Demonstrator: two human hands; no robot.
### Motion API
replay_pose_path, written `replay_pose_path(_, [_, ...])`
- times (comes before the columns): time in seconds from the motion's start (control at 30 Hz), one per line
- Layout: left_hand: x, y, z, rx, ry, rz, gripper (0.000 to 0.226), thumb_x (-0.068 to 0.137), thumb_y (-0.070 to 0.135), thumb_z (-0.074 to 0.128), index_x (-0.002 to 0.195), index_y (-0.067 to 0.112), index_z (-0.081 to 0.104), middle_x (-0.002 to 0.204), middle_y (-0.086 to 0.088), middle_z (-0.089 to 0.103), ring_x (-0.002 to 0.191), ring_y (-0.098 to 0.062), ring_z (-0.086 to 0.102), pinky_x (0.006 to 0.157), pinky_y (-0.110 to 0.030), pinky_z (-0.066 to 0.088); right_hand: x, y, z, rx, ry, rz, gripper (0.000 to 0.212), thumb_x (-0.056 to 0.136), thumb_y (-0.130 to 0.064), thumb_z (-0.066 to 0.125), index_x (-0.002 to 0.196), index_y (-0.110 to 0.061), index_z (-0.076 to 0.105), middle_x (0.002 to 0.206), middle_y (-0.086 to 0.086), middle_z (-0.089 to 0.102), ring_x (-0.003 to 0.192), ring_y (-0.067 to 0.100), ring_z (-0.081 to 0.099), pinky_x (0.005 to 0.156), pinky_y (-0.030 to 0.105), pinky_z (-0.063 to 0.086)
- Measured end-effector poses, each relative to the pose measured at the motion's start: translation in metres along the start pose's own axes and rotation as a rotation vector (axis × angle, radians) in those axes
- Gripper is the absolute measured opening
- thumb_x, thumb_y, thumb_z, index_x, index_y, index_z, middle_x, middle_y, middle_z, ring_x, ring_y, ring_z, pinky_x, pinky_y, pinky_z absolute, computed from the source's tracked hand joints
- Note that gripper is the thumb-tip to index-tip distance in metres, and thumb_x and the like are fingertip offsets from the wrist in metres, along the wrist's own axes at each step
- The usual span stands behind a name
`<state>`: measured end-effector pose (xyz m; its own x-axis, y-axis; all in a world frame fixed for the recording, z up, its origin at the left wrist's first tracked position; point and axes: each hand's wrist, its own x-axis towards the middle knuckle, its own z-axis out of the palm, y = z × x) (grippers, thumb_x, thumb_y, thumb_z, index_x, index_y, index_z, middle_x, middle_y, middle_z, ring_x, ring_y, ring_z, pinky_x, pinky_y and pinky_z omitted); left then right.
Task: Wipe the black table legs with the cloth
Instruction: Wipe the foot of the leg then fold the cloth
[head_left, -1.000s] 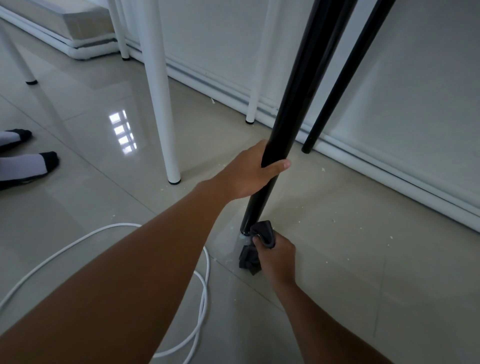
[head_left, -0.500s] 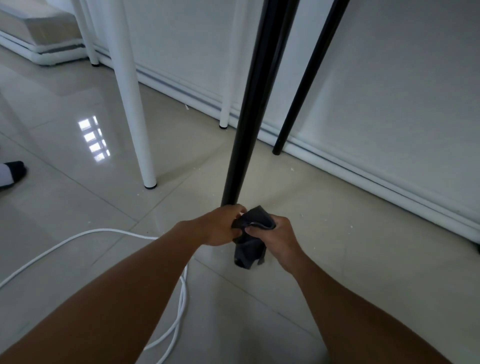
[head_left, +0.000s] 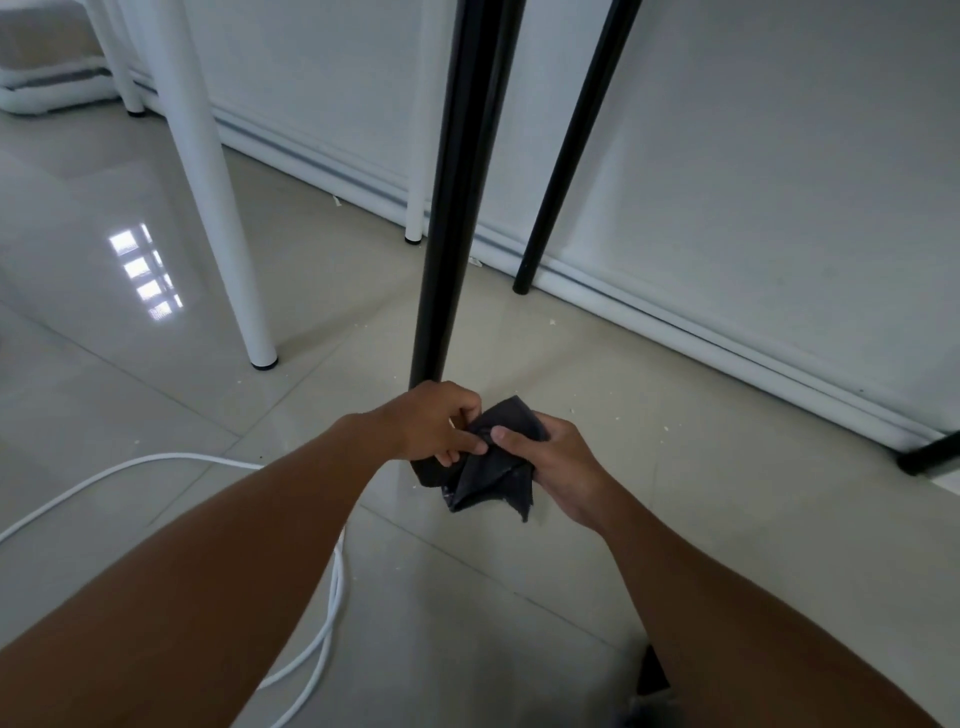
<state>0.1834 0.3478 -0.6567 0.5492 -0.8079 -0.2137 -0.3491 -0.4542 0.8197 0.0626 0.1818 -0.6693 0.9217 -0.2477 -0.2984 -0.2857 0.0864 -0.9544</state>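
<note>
We see both hands low at the foot of the near black table leg (head_left: 457, 208): the left hand (head_left: 441, 426) pinches the dark cloth (head_left: 493, 467) at its nine o'clock edge. The right hand (head_left: 561, 467) grips its three o'clock side, thumb on top. A second black leg (head_left: 566, 150) stands at one o'clock by the wall.

No readable text, labels or numbers anywhere.

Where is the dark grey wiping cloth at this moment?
In the head view, the dark grey wiping cloth sits just below centre, held between the left hand and right hand, beside the foot of the nearest black table leg.
</note>
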Motion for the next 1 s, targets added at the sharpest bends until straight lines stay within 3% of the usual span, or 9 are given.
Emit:
replay_pose_path(0.1, [-0.004, 0.001, -0.008, -0.110, -0.009, -0.027, 0.024, 0.082, 0.010, 0.084, 0.074, 0.009, 0.061, 0.071, -0.006, 0.071, 0.063, -0.015, 0.074, 0.058, -0.022, 0.059, -0.005, -0.002, -0.002, 0.008, -0.116, 0.014, 0.035, 0.081, -0.015, 0.082, 0.114, -0.008, 0.074, 0.111, 0.018, 0.075, 0.099, 0.028, 0.072, 0.092, 0.043, 0.059])
replay_pose_path(0.23, [-0.009, 0.003, -0.016, -0.190, -0.040, -0.051, 0.025, 0.076, 0.008, 0.087, 0.073, 0.005, 0.063, 0.065, -0.005, 0.073, 0.065, -0.019, 0.076, 0.060, -0.025, 0.061, -0.008, 0.001, -0.003, 0.028, -0.114, 0.099, 0.036, 0.088, -0.037, 0.072, 0.117, -0.015, 0.073, 0.109, 0.009, 0.077, 0.098, 0.021, 0.074, 0.081, 0.035, 0.060])
replay_pose_path(0.33, [-0.008, 0.001, -0.013, -0.224, -0.052, -0.053, 0.025, 0.076, 0.007, 0.088, 0.073, 0.005, 0.063, 0.069, -0.010, 0.073, 0.067, -0.021, 0.076, 0.063, -0.027, 0.063, -0.006, 0.007, -0.004, 0.000, -0.069, 0.082, 0.024, 0.095, -0.019, 0.068, 0.117, -0.010, 0.072, 0.107, 0.011, 0.076, 0.096, 0.022, 0.073, 0.081, 0.038, 0.061])
replay_pose_path(0.47, [-0.006, -0.004, -0.012, -0.226, -0.052, -0.043, 0.023, 0.079, 0.011, 0.086, 0.074, 0.008, 0.063, 0.066, -0.004, 0.071, 0.068, -0.020, 0.076, 0.063, -0.027, 0.062, -0.005, 0.013, -0.005, -0.215, -0.012, 0.070, 0.032, 0.081, 0.010, 0.072, 0.107, -0.009, 0.074, 0.093, 0.009, 0.076, 0.086, 0.021, 0.072, 0.081, 0.038, 0.061])
replay_pose_path(0.53, [-0.005, -0.007, -0.011, -0.218, -0.045, -0.038, 0.023, 0.082, 0.012, 0.084, 0.074, 0.011, 0.062, 0.064, 0.000, 0.070, 0.068, -0.020, 0.076, 0.063, -0.026, 0.062, -0.005, 0.015, -0.005, -0.352, 0.009, 0.101, 0.028, 0.076, 0.009, 0.071, 0.095, -0.013, 0.076, 0.083, 0.006, 0.076, 0.075, 0.017, 0.069, 0.068, 0.031, 0.058])
replay_pose_path(0.73, [-0.006, -0.013, -0.009, -0.195, -0.047, -0.039, 0.023, 0.089, 0.011, 0.077, 0.075, 0.014, 0.058, 0.074, 0.001, 0.069, 0.069, -0.019, 0.076, 0.064, -0.025, 0.061, -0.003, 0.026, -0.010, -0.622, 0.204, 0.084, 0.011, 0.074, 0.000, 0.066, 0.080, -0.007, 0.073, 0.066, 0.002, 0.064, 0.062, 0.015, 0.056, 0.057, 0.023, 0.043])
replay_pose_path(0.87, [-0.008, -0.011, -0.006, 0.034, -0.093, -0.068, 0.026, 0.093, 0.019, 0.073, 0.078, 0.021, 0.051, 0.063, 0.009, 0.066, 0.061, -0.012, 0.073, 0.053, -0.018, 0.052, -0.007, 0.018, -0.016, -0.730, 0.165, 0.025, 0.017, 0.080, -0.003, 0.061, 0.078, -0.018, 0.067, 0.067, -0.005, 0.064, 0.060, 0.006, 0.057, 0.045, 0.006, 0.038])
replay_pose_path(0.93, [-0.008, -0.010, -0.002, 0.144, -0.119, -0.097, 0.025, 0.092, 0.022, 0.072, 0.082, 0.023, 0.050, 0.059, 0.008, 0.066, 0.055, -0.008, 0.068, 0.050, -0.017, 0.047, -0.010, 0.012, -0.019, -0.787, 0.142, 0.008, 0.016, 0.082, -0.006, 0.059, 0.076, -0.021, 0.062, 0.067, -0.006, 0.061, 0.061, 0.007, 0.056, 0.049, 0.013, 0.040])
replay_pose_path(1.0, [-0.007, -0.008, 0.004, 0.143, -0.114, -0.121, 0.025, 0.089, 0.016, 0.074, 0.089, 0.025, 0.050, 0.074, 0.007, 0.066, 0.054, -0.007, 0.064, 0.050, -0.016, 0.046, -0.016, 0.006, -0.023, -0.821, 0.122, 0.000, 0.012, 0.082, -0.008, 0.058, 0.077, -0.019, 0.061, 0.069, -0.004, 0.060, 0.063, 0.012, 0.056, 0.054, 0.021, 0.042])
